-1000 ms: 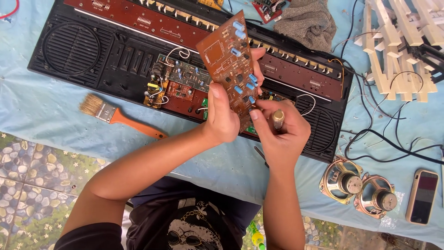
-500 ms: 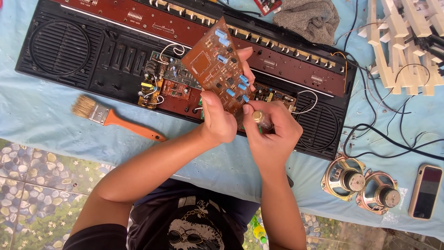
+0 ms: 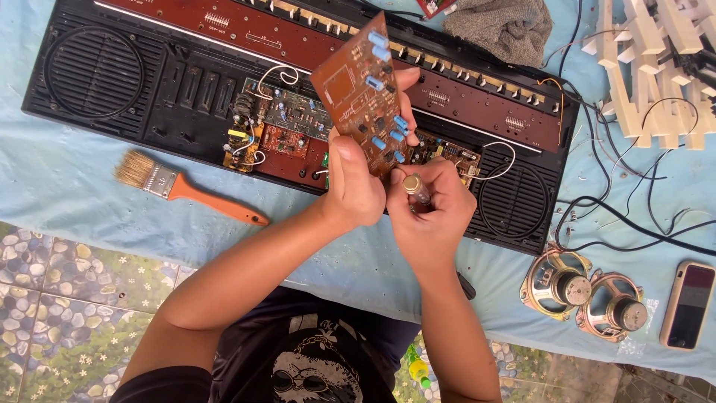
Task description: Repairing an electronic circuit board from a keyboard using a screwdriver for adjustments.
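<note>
- The left hand (image 3: 358,186) clamps a brown circuit board (image 3: 365,89) by its lower edge, tilted, at frame centre above the opened black radio chassis (image 3: 186,82).
- The right hand (image 3: 432,213) closes on a small brass-capped tool (image 3: 412,185) touching that edge.
- Open blue worktop (image 3: 67,186) lies lower left, around the paintbrush (image 3: 186,190).

Both forearms bare, reaching up from the lower frame and converging at centre. Left hand (image 3: 356,186) raised, thumb upright and pressed forward, fingers wrapped behind and out past the far edge of what it gripped. Right hand (image 3: 432,205) just beside it, touching, fingers curled inward into a closed grip, knuckles up. Wrists roughly level, elbows bent.
</note>
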